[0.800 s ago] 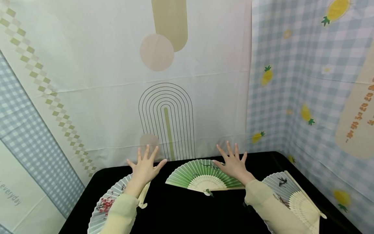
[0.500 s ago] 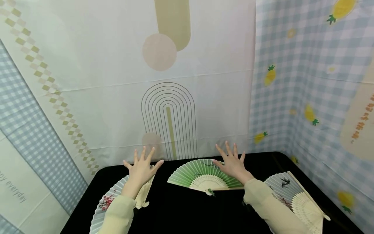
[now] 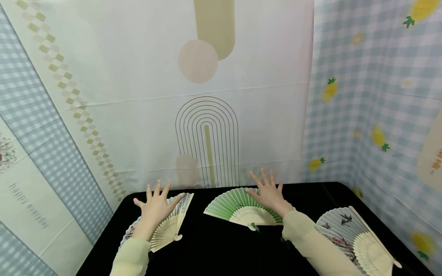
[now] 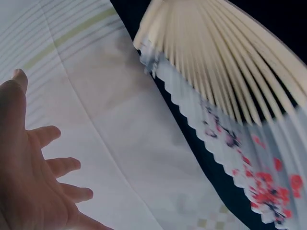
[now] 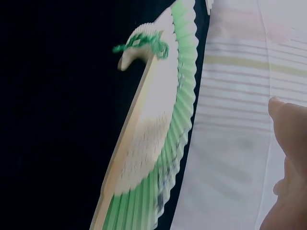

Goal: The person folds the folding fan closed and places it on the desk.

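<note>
My left hand (image 3: pixel 154 209), fingers spread and holding nothing, hovers over a pale grey folding fan (image 3: pixel 169 230) with red blossoms and cream ribs. The forearm covers part of that fan; in the left wrist view its blossoms (image 4: pixel 268 187) and ribs show fully apart from the hand (image 4: pixel 33 167). Over the right part of a green folding fan (image 3: pixel 224 205) is my right hand (image 3: pixel 271 197), its fingers also spread with nothing in them. A green tassel (image 5: pixel 144 45) hangs at that fan's pivot. Beyond my right sleeve lies another grey fan (image 3: pixel 345 226) with dark birds, partly hidden by the sleeve.
All the fans lie spread on a black-covered table (image 3: pixel 221 253). A white printed curtain (image 3: pixel 145 115) rises directly behind the table's back edge. Blue checked cloth with pineapples (image 3: pixel 331 126) closes off the right side, and more checked cloth (image 3: pixel 45 115) stands at the left.
The view has turned slightly left. My left hand has shifted left and down, uncovering more of the blossom fan's ribs. The right hand stays over the green fan, its fingers still spread.
</note>
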Motion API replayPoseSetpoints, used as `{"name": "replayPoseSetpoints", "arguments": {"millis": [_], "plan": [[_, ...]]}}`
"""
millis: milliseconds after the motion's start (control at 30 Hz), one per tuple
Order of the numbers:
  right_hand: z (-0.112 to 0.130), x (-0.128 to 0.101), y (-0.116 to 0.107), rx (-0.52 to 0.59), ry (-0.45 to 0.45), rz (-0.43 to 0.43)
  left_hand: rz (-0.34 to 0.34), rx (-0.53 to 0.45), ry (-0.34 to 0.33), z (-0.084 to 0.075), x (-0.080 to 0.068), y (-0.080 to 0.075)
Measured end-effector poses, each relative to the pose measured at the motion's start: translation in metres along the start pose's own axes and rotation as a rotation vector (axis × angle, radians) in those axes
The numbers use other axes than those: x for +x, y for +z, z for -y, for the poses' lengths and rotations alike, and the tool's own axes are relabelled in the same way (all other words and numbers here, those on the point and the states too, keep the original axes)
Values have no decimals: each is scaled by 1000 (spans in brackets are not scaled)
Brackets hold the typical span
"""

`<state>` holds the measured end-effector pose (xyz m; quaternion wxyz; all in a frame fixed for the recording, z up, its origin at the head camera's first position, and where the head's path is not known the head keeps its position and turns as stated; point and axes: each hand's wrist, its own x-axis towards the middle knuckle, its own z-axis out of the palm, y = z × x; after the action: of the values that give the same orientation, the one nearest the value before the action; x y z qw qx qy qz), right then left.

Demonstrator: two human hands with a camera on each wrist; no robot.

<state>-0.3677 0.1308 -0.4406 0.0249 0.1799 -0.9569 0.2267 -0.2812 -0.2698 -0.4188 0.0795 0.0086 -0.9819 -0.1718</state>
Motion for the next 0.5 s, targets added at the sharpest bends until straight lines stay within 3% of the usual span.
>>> {"name": "replayPoseSetpoints", "arguments": {"millis": [300,500], "plan": [[27,16,29,50,-52,40,21,-48,-133,36,-29,-10],[36,33,45,138,-131,106,83,-114,-258,60,-50,-14]]}}
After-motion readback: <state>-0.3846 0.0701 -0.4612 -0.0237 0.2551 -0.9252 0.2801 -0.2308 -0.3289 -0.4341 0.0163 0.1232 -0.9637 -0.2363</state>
